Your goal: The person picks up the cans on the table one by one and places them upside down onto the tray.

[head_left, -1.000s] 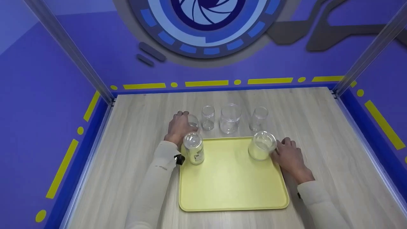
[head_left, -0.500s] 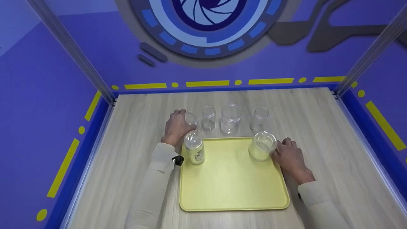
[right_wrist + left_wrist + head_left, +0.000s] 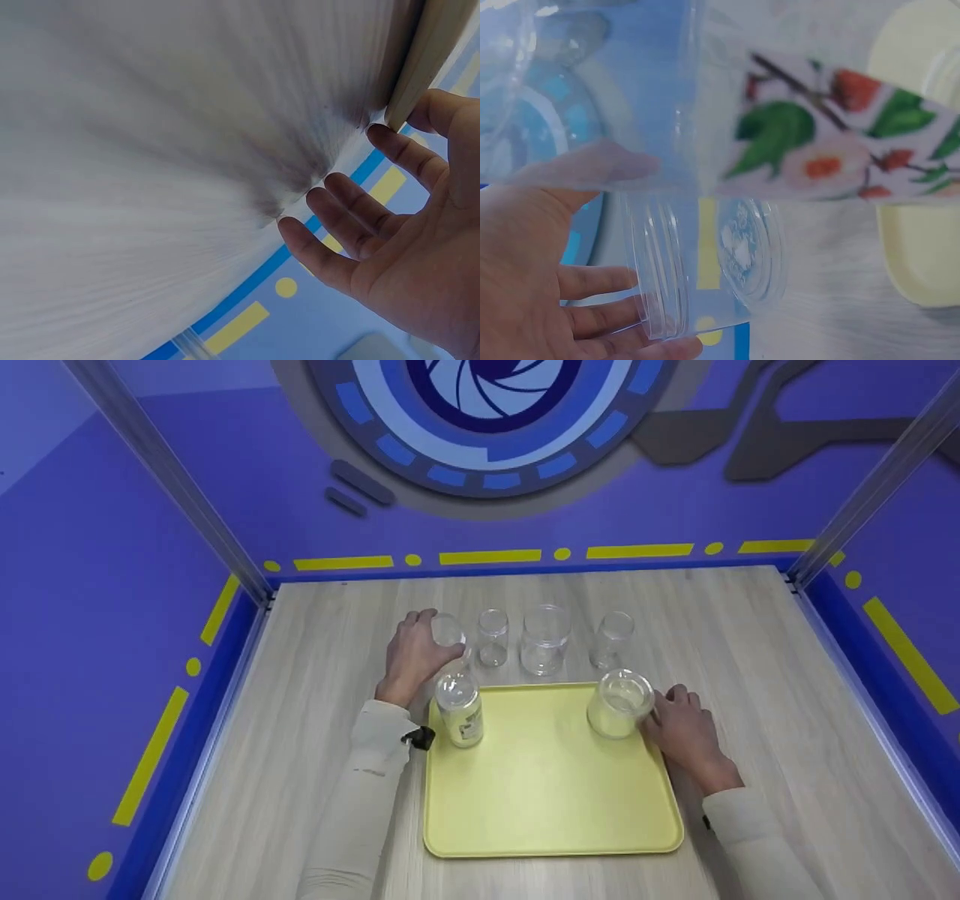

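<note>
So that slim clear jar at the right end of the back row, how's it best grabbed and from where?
Grip the slim clear jar round its upper body, probably from its right with the right hand. It stands narrow and on end, which suits a wraparound hold; the wider jar flanks its left, and another jar stands in front on the tray.

Head view looks forward and down; 2 nearer wrist views share the tray (image 3: 555,795)

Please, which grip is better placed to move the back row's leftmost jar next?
Probably the left grip: it holds that clear jar, whereas the right grip is farther off, touching the yellow tray.
</note>
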`<state>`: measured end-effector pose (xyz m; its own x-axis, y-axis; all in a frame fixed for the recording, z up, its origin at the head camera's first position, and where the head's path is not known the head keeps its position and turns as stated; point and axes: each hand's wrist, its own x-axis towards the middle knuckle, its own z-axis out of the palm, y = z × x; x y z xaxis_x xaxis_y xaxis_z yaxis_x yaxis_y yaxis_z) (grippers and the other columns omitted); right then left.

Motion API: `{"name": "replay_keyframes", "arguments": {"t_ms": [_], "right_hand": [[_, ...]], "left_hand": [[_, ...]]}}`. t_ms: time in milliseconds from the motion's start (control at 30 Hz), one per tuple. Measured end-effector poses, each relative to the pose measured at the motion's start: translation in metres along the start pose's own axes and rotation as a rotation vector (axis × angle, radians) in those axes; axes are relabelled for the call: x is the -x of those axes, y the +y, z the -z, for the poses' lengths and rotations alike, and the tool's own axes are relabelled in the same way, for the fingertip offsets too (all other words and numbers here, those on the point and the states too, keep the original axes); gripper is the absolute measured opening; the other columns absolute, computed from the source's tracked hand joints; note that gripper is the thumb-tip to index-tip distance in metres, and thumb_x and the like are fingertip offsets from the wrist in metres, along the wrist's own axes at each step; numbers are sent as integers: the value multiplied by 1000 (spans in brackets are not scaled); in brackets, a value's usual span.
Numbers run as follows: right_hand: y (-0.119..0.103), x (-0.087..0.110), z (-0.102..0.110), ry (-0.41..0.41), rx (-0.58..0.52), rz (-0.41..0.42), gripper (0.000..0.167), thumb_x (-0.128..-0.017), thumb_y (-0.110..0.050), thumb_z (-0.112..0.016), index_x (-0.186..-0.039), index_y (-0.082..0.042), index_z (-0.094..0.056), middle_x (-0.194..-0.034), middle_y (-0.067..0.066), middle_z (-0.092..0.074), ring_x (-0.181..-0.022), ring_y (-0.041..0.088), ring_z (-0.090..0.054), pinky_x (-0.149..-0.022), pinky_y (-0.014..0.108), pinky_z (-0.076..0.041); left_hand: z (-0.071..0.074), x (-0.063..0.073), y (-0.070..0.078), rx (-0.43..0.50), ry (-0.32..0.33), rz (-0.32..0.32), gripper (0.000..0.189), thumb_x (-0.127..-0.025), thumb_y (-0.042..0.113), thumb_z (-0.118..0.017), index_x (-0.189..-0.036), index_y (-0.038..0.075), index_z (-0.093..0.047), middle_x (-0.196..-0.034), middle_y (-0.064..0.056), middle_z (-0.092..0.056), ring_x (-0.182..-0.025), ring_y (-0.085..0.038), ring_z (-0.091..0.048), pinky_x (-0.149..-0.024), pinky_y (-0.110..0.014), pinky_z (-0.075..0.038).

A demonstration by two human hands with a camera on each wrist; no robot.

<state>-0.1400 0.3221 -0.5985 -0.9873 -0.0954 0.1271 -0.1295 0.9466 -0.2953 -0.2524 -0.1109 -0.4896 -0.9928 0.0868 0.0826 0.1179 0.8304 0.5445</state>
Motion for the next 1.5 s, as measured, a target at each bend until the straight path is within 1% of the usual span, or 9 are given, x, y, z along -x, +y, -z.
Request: {"name": "replay_keyframes", "arguments": {"t_ms": [300, 467, 667, 1033, 1300, 1500], "right_hand": [[-1, 0, 1, -21, -6, -12, 37, -104, -25, -61, -132, 0, -64, -114, 33, -53, -103, 53, -54, -70, 70, -50], [-1, 0, 1, -21, -2, -10, 37, -105, -25, -62, -131, 1, -64, -114, 33, -54, -103, 53, -55, -71, 70, -50], [-2, 0, 2, -26, -20, -19, 37, -107, -27, -60, -133, -1, -64, -115, 31, -53, -104, 52, -54, -72, 70, -49], [-4, 1, 4, -45, -15, -20, 40, -107, -29, -58, -134, 0, -63, -117, 33, -53, -107, 52, -53, -75, 70, -49], [-4, 2, 5, -43, -29, -21, 39, -107, -28, -58, -135, 0, -63, -118, 32, -53, -108, 52, -52, -76, 71, -48], [-2, 1, 2, -41, -24, -18, 40, -107, -28, -57, -135, 1, -63, -118, 33, -52, -108, 53, -52, -76, 71, -48]], "left_hand": [[7, 7, 9, 48, 40, 2, 85, -85, 44, -82, -151, 0, -53, -143, -21, -58, -130, -39, -57, -106, -51, -49], [10, 10, 12, 93, 77, 1, 83, -84, 44, -81, -150, 1, -55, -143, -21, -59, -129, -39, -58, -104, -52, -50], [13, 13, 15, 126, 118, -2, 83, -84, 46, -81, -149, 1, -56, -141, -21, -61, -128, -39, -59, -103, -53, -50], [19, 20, 25, 264, 175, -23, 79, -85, 44, -82, -145, -2, -59, -137, -20, -64, -124, -37, -62, -104, -48, -49], [20, 22, 37, 383, 191, -41, 74, -85, 43, -82, -142, 0, -60, -134, -17, -66, -121, -33, -63, -102, -47, -49], [18, 25, 41, 444, 217, -57, 71, -87, 40, -83, -142, 1, -60, -133, -15, -67, -120, -31, -63, -102, -45, -49]]}}
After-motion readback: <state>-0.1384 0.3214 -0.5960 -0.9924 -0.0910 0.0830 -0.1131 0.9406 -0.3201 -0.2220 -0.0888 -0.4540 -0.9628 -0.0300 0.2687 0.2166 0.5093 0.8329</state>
